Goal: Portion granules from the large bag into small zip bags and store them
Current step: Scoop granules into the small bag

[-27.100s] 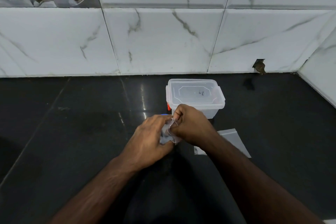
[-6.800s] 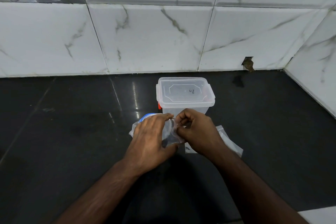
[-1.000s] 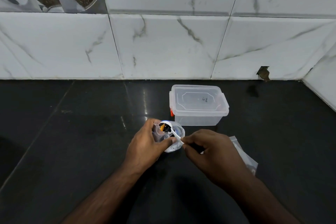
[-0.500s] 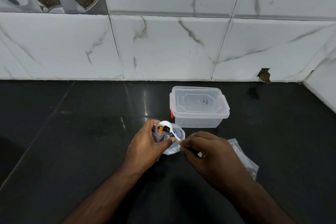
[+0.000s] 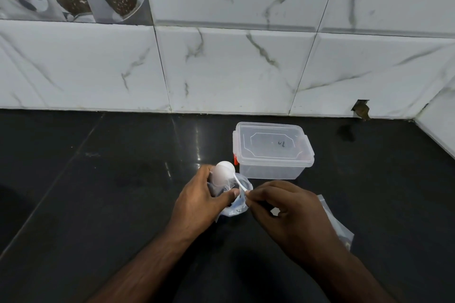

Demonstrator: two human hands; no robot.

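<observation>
My left hand (image 5: 199,202) grips a small clear zip bag (image 5: 221,188) by its mouth, just in front of the lidded box. Under it lies the larger clear bag (image 5: 236,208) with blue print and dark granules; its far side is hidden by my fingers. My right hand (image 5: 283,214) pinches the handle of a white plastic spoon (image 5: 222,172). The spoon's bowl is tipped over the small bag's mouth, and only its white back shows.
A clear plastic box (image 5: 270,170) with a snap-on lid and a red clip stands just behind my hands on the black counter (image 5: 98,192). Spare small zip bags (image 5: 338,227) lie to the right of my right wrist. The marble-tiled wall (image 5: 234,69) closes off the back and the right side.
The spoon held dark granules face up a second ago; now it is turned over at the small bag's mouth. Both hands stay in nearly the same place.
</observation>
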